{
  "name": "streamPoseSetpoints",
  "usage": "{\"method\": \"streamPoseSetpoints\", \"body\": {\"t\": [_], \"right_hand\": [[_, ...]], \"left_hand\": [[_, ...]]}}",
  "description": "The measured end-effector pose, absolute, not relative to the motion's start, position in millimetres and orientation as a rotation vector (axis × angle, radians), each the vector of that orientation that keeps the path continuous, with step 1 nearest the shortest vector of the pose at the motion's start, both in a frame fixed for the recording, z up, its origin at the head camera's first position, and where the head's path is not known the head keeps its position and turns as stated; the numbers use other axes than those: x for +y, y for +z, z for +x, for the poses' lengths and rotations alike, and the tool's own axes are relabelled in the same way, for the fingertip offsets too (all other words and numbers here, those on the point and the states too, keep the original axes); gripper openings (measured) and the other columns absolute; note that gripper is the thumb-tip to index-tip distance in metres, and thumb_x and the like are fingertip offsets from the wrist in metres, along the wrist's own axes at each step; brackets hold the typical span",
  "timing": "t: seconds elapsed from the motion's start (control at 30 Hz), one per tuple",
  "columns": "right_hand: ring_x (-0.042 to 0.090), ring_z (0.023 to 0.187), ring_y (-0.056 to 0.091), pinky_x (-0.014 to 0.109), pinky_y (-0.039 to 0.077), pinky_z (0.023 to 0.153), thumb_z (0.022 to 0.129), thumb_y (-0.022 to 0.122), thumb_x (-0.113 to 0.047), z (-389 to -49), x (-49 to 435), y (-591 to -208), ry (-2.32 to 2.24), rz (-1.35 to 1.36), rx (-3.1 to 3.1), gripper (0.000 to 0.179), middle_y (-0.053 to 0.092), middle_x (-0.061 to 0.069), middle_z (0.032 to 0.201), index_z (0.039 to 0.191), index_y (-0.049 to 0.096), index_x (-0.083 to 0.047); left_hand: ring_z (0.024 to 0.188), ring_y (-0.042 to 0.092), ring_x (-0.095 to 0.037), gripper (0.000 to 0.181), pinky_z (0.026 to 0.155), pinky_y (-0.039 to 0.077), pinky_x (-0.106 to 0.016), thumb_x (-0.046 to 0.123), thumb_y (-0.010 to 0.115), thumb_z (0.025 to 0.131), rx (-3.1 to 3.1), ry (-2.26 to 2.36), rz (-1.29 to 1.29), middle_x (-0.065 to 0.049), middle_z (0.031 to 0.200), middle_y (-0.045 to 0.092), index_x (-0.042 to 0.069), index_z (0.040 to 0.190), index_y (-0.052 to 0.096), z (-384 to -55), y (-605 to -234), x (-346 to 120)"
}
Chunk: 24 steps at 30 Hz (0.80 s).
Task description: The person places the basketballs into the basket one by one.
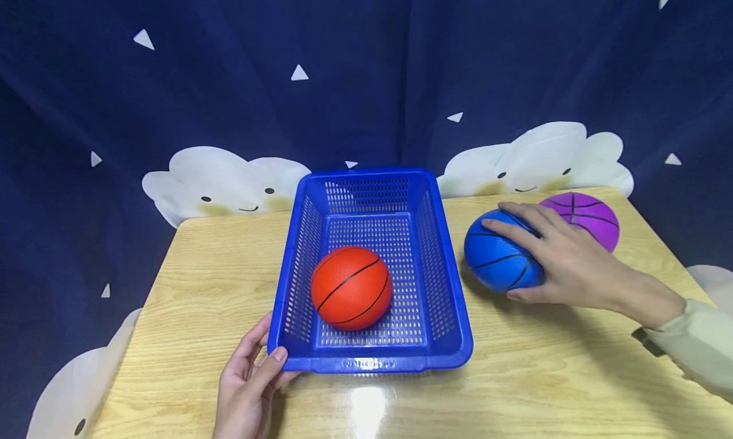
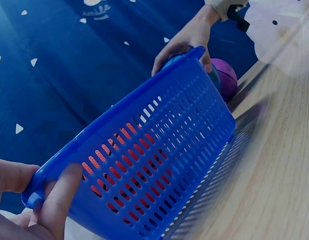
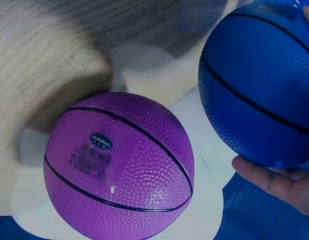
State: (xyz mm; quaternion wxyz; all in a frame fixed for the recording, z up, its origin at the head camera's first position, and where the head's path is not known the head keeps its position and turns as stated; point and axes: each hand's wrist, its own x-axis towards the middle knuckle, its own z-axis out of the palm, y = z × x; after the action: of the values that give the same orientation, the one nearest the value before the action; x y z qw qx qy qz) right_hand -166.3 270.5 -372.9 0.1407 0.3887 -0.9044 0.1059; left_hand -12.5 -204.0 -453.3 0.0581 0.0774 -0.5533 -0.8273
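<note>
blue ball [image 1: 498,254]: lay under the right hand [image 1: 552,251], just right of the basket [image 1: 372,362]. Round, so offered no long axis to line up.
right hand: gripped the blue ball from above and from the right, fingers spread over the top, thumb at the near side. Spread to roughly the ball's width, with nothing else held.
lift: could not tell whether clear of the table [image 1: 217,267] or resting on it.
basket: sat left of the right hand, long axis running from near edge toward the curtain [image 1: 366,57]. Could not tell if fully flat at the near end.
ball-to-basket line: ran leftward from the right hand, across the right rim, square to the long axis more or less. Judged as what the coming move hinged on.
left hand [image 1: 249,378]: pinched the rim at the near left corner, thumb on top, fingers outside and below. Closed down to the rim, with no ball held.
nearer hand: right for blue, by contact; left, well apart, across the basket.
red ball [image 1: 352,288]: rested inside the basket, near half, left of centre.
purple ball [image 1: 595,219]: lay beyond the right hand, partly hidden in the head view. Showed apart from blue in the right wrist view.
</note>
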Motion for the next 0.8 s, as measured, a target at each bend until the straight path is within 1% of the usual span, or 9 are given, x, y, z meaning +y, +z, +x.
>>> {"method": "streamPoseSetpoints", "body": {"t": [0.1,0.33,0.53,0.67,0.8], "right_hand": [[0.048,0.133,0.051,0.072,0.066,0.082,0.061,0.104,-0.045,-166,270,-370,0.313,1.13,-2.597,0.121,0.043,0.022,0.161,0.165,0.047,-0.02],[0.051,0.138,0.048,0.077,0.063,0.082,0.061,0.104,-0.043,-170,270,-365,0.339,1.158,-2.564,0.12,0.04,0.021,0.164,0.164,0.047,-0.019],[0.052,0.141,0.046,0.079,0.061,0.088,0.06,0.104,-0.041,-173,269,-361,0.334,1.165,-2.556,0.12,0.039,0.022,0.166,0.163,0.048,-0.018],[0.053,0.139,0.046,0.079,0.061,0.085,0.059,0.105,-0.042,-175,266,-359,0.328,1.157,-2.563,0.121,0.039,0.022,0.166,0.164,0.048,-0.019],[0.053,0.137,0.047,0.078,0.062,0.086,0.06,0.105,-0.043,-176,264,-357,0.323,1.159,-2.562,0.12,0.04,0.022,0.165,0.163,0.048,-0.019]], "left_hand": [[0.107,0.077,-0.027,0.05,0.094,0.067,-0.045,-0.015,0.057,0.104,-1.672,-2.516,0.224,-0.015,0.128,0.061,0.012,0.146,0.065,-12,-454,-204],[0.102,0.078,-0.025,0.051,0.093,0.068,-0.046,-0.015,0.056,0.104,-1.653,-2.52,0.207,-0.015,0.127,0.059,0.016,0.143,0.068,-12,-454,-204],[0.102,0.078,-0.025,0.051,0.093,0.068,-0.046,-0.015,0.057,0.104,-1.655,-2.52,0.226,-0.015,0.126,0.058,0.016,0.143,0.068,-12,-453,-204],[0.102,0.078,-0.025,0.05,0.093,0.068,-0.046,-0.014,0.057,0.104,-1.652,-2.522,0.234,-0.015,0.127,0.058,0.016,0.143,0.067,-12,-452,-204],[0.103,0.078,-0.025,0.05,0.093,0.068,-0.046,-0.013,0.058,0.104,-1.662,-2.526,0.249,-0.016,0.126,0.056,0.016,0.144,0.067,-12,-452,-204]]}}
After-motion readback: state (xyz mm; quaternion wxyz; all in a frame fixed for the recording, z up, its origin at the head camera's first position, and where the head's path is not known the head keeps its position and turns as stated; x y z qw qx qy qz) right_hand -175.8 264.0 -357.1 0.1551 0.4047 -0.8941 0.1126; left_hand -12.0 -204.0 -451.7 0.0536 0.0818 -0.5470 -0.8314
